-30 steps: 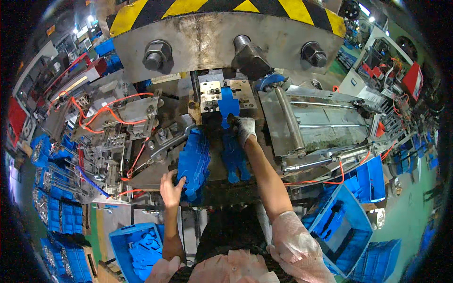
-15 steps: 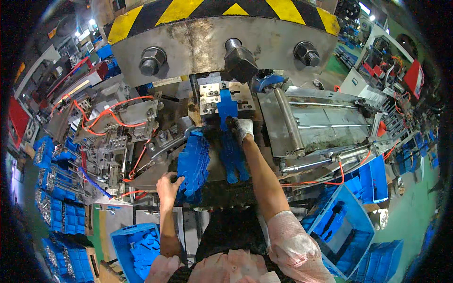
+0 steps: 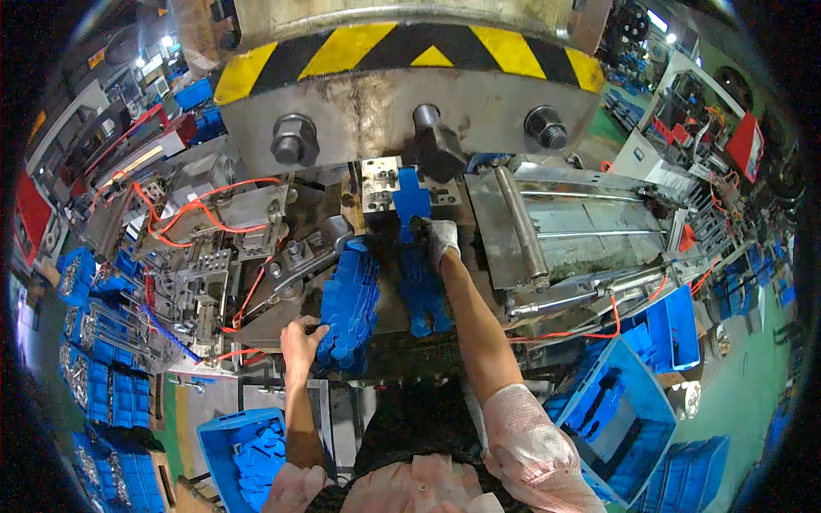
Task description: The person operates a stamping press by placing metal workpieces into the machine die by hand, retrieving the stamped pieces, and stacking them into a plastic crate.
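Observation:
My right hand [image 3: 441,236], in a white glove with dark fingertips, grips the side of a flat blue cut-out piece [image 3: 412,203]. The far end of that piece lies on a steel die block [image 3: 376,185]. Nearer to me, another flat blue shape [image 3: 422,291] lies on the dark press table beside my right forearm. To the left is a fanned stack of similar blue pieces [image 3: 351,299]. My bare left hand [image 3: 299,344] is at the stack's near left edge, thumb and fingers closed on the rim of a piece. How many pieces it pinches is hidden.
A heavy press ram [image 3: 359,107] with yellow-black stripes and large bolts hangs over the die. A metal roller [image 3: 520,224] flanks it on the right, a steel lever [image 3: 312,261] on the left. Blue bins [image 3: 224,421] [image 3: 617,419] stand below on both sides.
The striped press ram has come down, covering more of the die block's far part. Both hands stay nearly where they were, on the blue pieces.

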{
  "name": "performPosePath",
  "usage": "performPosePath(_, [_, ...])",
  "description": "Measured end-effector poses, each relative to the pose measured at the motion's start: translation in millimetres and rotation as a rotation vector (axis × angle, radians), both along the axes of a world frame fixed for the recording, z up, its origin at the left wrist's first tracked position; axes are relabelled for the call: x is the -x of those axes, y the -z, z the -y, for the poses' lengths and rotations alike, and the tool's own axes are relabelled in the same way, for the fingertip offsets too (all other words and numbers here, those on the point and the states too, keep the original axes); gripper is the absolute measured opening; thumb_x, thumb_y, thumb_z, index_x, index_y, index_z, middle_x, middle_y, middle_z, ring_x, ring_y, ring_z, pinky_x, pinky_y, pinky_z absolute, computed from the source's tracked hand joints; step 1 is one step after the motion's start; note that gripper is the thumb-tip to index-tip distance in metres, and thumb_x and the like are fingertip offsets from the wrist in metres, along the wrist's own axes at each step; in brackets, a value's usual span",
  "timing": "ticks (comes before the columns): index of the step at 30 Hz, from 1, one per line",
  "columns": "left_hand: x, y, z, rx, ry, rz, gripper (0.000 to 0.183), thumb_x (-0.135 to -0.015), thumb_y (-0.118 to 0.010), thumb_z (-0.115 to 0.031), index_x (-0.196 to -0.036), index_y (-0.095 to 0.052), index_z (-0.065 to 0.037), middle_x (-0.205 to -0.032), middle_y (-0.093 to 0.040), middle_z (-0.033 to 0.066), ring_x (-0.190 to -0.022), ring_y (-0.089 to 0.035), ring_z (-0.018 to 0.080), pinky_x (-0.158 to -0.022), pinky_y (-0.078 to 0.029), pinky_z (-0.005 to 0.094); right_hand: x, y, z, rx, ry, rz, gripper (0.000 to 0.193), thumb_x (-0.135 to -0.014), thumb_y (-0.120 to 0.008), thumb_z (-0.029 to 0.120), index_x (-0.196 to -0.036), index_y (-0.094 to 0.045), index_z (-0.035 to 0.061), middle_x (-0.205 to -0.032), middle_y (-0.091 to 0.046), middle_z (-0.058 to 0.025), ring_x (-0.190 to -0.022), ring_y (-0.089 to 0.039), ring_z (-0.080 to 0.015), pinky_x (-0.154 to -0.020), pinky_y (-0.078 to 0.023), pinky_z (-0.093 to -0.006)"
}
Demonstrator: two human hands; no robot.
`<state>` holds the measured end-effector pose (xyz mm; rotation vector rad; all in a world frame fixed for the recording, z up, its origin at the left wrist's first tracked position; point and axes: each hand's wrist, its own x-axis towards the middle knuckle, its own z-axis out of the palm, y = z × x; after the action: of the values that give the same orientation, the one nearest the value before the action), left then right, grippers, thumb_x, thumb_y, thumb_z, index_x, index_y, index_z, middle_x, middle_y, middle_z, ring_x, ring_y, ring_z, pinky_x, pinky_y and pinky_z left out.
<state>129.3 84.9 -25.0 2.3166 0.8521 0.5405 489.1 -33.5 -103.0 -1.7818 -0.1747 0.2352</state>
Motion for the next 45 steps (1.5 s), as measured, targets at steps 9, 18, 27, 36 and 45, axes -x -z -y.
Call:
performPosePath(9, [0,-6,-7,0.277,0.061,0.077,0.015,-0.070,-0.070,-0.013,-0.075,-0.064,0.000,-0.059,-0.061,0.0069,-0.052,-0.057,0.0153,-0.049,-0.044,0.0287,2,-13,18,0.149,-0.062,0.315,0.030,-0.079,-0.055,0.029,-0.070,-0.060,0.0015,-0.065,-0.060,-0.0104,-0.054,-0.053,-0.0244,-0.050,-0.039,-0.0387])
performPosePath(18, [32,-14,-3,0.795,-0.012,0.310,0.015,-0.076,-0.067,-0.016,-0.071,-0.063,-0.003,-0.061,-0.058,0.0004,-0.044,-0.045,0.0050,-0.039,-0.034,0.0191,34,-19,4,-0.120,-0.309,0.297,0.013,-0.082,-0.052,0.016,-0.086,-0.060,0.0079,-0.075,-0.060,-0.0030,-0.063,-0.053,-0.0115,-0.056,-0.043,-0.0269])
performPosePath(27, [32,-20,30,0.967,-0.113,0.582,0.015,-0.079,-0.065,-0.019,-0.076,-0.061,-0.005,-0.071,-0.061,0.0002,-0.046,-0.042,0.0038,-0.041,-0.031,0.0180,109,-44,86,0.041,-0.076,0.526,0.017,-0.081,-0.057,0.019,-0.076,-0.060,0.0035,-0.064,-0.056,-0.0020,-0.054,-0.049,-0.0101,-0.048,-0.039,-0.0260])
performPosePath(36, [4,-21,66,1.080,-0.037,0.629,0.012,-0.081,-0.063,-0.015,-0.076,-0.061,-0.005,-0.073,-0.060,0.0008,-0.045,-0.038,0.0024,-0.040,-0.027,0.0170,170,24,133,0.046,-0.165,0.242,0.028,-0.081,-0.052,0.008,-0.107,-0.054,-0.0014,-0.072,-0.062,-0.0051,-0.057,-0.054,-0.0123,-0.052,-0.047,-0.0285])
performPosePath(45, [-35,-11,113,0.793,0.116,0.652,0.007,-0.080,-0.062,-0.008,-0.079,-0.063,-0.001,-0.066,-0.055,-0.0027,-0.061,-0.045,0.0038,-0.049,-0.032,0.0186,237,-65,100,-0.568,-0.305,-0.420,0.020,-0.075,-0.054,-0.003,-0.094,-0.061,0.0011,-0.099,-0.059,-0.0066,-0.082,-0.053,-0.0099,-0.069,-0.045,-0.0243])
